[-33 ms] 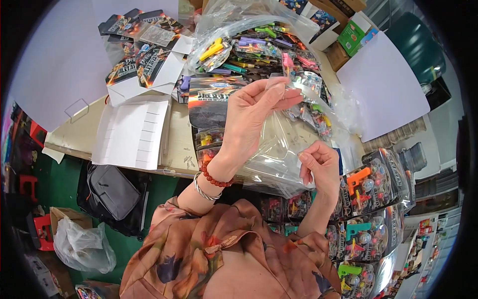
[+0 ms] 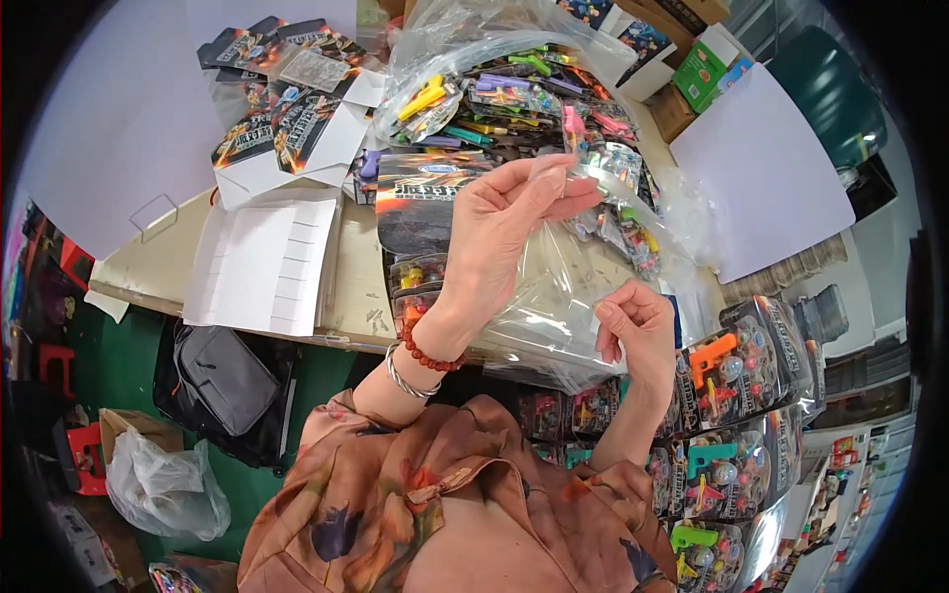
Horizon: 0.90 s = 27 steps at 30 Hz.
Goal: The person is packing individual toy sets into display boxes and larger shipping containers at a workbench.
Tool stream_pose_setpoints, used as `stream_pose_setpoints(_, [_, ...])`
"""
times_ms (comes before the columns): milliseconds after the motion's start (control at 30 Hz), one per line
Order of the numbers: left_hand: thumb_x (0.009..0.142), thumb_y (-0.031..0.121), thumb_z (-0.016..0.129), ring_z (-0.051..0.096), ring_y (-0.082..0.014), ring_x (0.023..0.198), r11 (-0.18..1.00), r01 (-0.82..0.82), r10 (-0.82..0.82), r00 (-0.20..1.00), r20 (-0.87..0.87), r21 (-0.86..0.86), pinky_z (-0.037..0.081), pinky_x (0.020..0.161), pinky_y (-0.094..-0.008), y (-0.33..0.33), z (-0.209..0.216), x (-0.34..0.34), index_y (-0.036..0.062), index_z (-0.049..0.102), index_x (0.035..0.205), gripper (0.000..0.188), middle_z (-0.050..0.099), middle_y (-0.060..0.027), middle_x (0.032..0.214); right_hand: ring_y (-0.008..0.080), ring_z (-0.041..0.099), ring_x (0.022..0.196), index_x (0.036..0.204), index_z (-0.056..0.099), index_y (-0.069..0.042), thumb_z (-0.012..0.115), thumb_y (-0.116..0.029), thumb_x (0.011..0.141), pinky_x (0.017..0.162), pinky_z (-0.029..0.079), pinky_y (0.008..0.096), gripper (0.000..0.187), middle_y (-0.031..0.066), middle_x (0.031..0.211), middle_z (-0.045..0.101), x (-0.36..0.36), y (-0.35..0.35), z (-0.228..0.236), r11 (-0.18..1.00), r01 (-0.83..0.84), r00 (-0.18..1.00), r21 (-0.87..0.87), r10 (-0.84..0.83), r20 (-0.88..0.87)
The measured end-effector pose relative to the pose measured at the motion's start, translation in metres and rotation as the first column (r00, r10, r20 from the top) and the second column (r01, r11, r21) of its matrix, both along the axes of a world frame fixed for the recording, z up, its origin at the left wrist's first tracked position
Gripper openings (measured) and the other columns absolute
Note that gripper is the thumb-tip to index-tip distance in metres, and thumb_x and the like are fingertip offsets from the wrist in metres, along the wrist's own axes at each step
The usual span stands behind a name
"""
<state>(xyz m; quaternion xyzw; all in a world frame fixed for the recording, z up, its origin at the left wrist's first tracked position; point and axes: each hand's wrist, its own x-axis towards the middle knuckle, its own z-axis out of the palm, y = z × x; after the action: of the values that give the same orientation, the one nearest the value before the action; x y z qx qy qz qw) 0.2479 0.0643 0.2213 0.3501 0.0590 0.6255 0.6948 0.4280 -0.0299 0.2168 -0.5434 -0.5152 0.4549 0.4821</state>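
A large clear plastic bag (image 2: pixel 549 321) stretches between my two hands over the table's near edge. My left hand (image 2: pixel 494 237), with a red bead bracelet and a twisted metal bangle at the wrist, is raised, thumb and fingers pinched on the bag's upper part. Lower and to the right, my right hand (image 2: pixel 636 329) is closed, its thumb and curled fingers gripping the bag's edge. Behind my left wrist lies a black printed blister card (image 2: pixel 420 225) with small colourful toys, partly hidden by my forearm.
A big open clear sack (image 2: pixel 445 49) full of packaged toys stands at the back. White cartons (image 2: pixel 262 262) and dark printed card sheets (image 2: pixel 287 109) lie at the left. Toy gun packs (image 2: pixel 717 366) are stacked at the right. A black bag (image 2: pixel 222 381) rests on the green floor.
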Motion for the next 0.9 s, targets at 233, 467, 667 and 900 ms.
stream_pose_setpoints(233, [0.092,0.013,0.054,0.064,-0.0160,0.091,0.989,-0.148,0.148,0.981,-0.123,0.010,0.049,0.083,-0.0267,-0.014,-0.013,0.013,-0.0037,0.057,0.112,0.026,0.067,-0.0110,0.093,0.0221,0.054,0.098,0.107,0.062,-0.005,0.069,-0.008,0.079,0.083,0.043,0.0343,0.029,0.0117,0.107,0.059,-0.040,-0.020,0.047,0.376,-0.146,0.147,0.915,-0.906,0.396])
stream_pose_setpoints(467, [0.092,0.010,0.053,0.061,-0.0128,0.095,0.993,-0.070,0.086,0.980,-0.177,0.093,0.049,0.083,-0.0244,-0.029,-0.013,0.011,-0.0062,0.059,0.104,0.021,0.065,-0.0090,0.098,0.0209,0.054,0.097,0.110,0.063,-0.009,0.061,-0.004,0.072,0.085,0.038,0.0338,0.038,0.0045,0.106,0.060,-0.051,0.023,0.050,0.554,-0.425,0.024,0.716,-0.784,0.621])
stream_pose_setpoints(667, [0.093,0.009,0.050,0.060,-0.0090,0.089,0.977,-0.069,0.152,0.890,-0.431,0.203,0.049,0.078,-0.0233,-0.032,-0.001,0.001,-0.0074,0.059,0.106,0.022,0.067,-0.0072,0.092,0.0190,0.055,0.095,0.108,0.062,-0.005,0.059,-0.010,0.075,0.085,0.038,0.0340,0.033,0.0047,0.105,0.060,-0.043,0.026,0.059,0.543,-0.596,0.011,0.591,-0.731,0.682])
stream_pose_setpoints(900, [0.094,0.010,0.049,0.060,-0.0084,0.087,0.965,-0.023,0.159,0.845,-0.510,0.263,0.050,0.073,-0.0244,-0.030,-0.002,0.001,-0.0070,0.059,0.105,0.023,0.068,-0.0104,0.089,0.0211,0.056,0.094,0.103,0.060,-0.001,0.059,-0.007,0.076,0.083,0.040,0.0382,0.028,0.0071,0.100,0.059,-0.036,0.033,0.061,0.532,-0.665,-0.042,0.524,-0.727,0.686])
